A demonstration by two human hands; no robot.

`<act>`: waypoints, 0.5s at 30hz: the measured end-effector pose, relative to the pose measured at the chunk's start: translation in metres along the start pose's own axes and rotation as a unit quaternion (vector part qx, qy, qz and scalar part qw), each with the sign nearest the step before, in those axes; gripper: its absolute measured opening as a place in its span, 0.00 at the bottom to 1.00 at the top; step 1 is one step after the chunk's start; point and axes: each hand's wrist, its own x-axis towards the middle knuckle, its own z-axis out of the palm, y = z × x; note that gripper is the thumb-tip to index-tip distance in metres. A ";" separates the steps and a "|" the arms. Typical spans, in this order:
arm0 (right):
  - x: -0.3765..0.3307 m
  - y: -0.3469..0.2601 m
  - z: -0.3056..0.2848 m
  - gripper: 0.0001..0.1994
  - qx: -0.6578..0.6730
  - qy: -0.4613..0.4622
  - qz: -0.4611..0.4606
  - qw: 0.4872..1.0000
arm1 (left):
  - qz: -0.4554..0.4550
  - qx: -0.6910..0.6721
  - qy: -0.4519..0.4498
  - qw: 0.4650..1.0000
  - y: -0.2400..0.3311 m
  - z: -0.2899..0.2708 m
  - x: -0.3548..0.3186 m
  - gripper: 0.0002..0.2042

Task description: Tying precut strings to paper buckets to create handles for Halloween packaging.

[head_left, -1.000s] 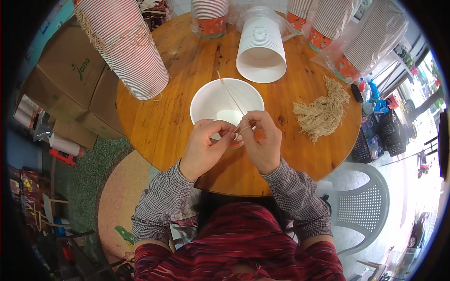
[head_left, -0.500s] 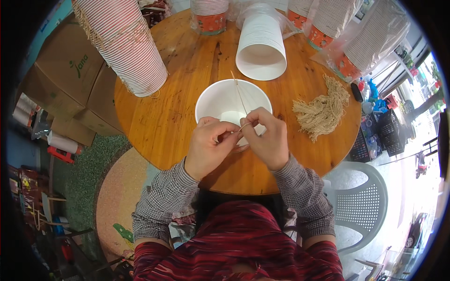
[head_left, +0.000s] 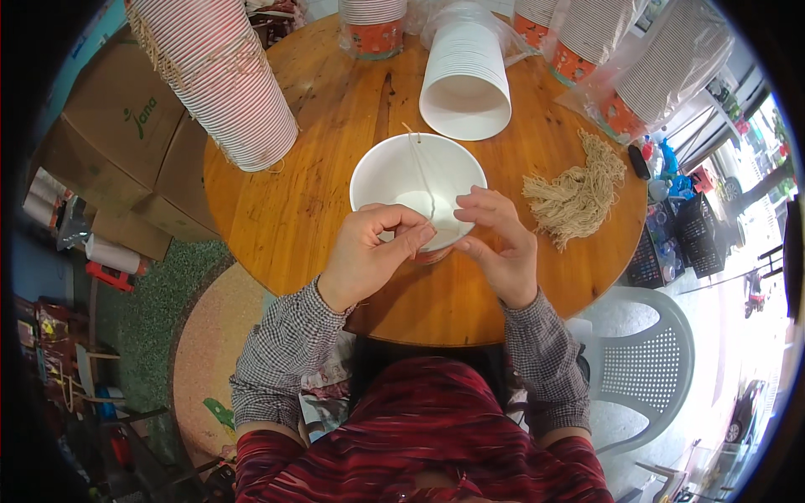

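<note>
A white-lined paper bucket (head_left: 381,172) stands upright before me on the wooden table, with a reddish outside just showing below its near rim. From the far rim a thin beige string (head_left: 424,176) runs across the opening to the near side. At the near rim my left hand (head_left: 373,251) pinches the string's end between thumb and fingertips. My right hand (head_left: 503,243) is open at the bucket's right rim, thumb and fingers apart; whether it touches the rim I cannot tell.
A beige string bundle (head_left: 579,193) lies to the right. A nested bucket stack (head_left: 465,105) lies on its side beyond. A tall stack (head_left: 226,92) leans at the left; bagged stacks (head_left: 579,50) stand far right. A grey chair (head_left: 646,369) is beside the table (head_left: 327,226).
My right hand has let go of the string and moved right, its fingers opening. The string now hangs slacker across the bucket, while my left hand keeps its pinch.
</note>
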 end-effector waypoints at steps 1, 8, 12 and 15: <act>-0.001 0.001 0.001 0.14 -0.030 0.006 -0.010 0.999 | -0.018 0.010 0.005 1.000 0.000 0.001 0.001 0.07; 0.000 -0.001 0.009 0.08 -0.072 0.007 -0.001 0.997 | -0.007 -0.013 -0.001 1.000 0.002 0.002 0.002 0.07; -0.001 0.003 0.011 0.07 -0.057 0.030 -0.004 0.998 | -0.002 0.007 0.000 1.000 0.001 0.003 0.002 0.06; -0.002 0.005 0.012 0.05 0.045 0.071 0.036 0.996 | 0.000 0.036 0.004 0.999 0.000 0.005 0.002 0.06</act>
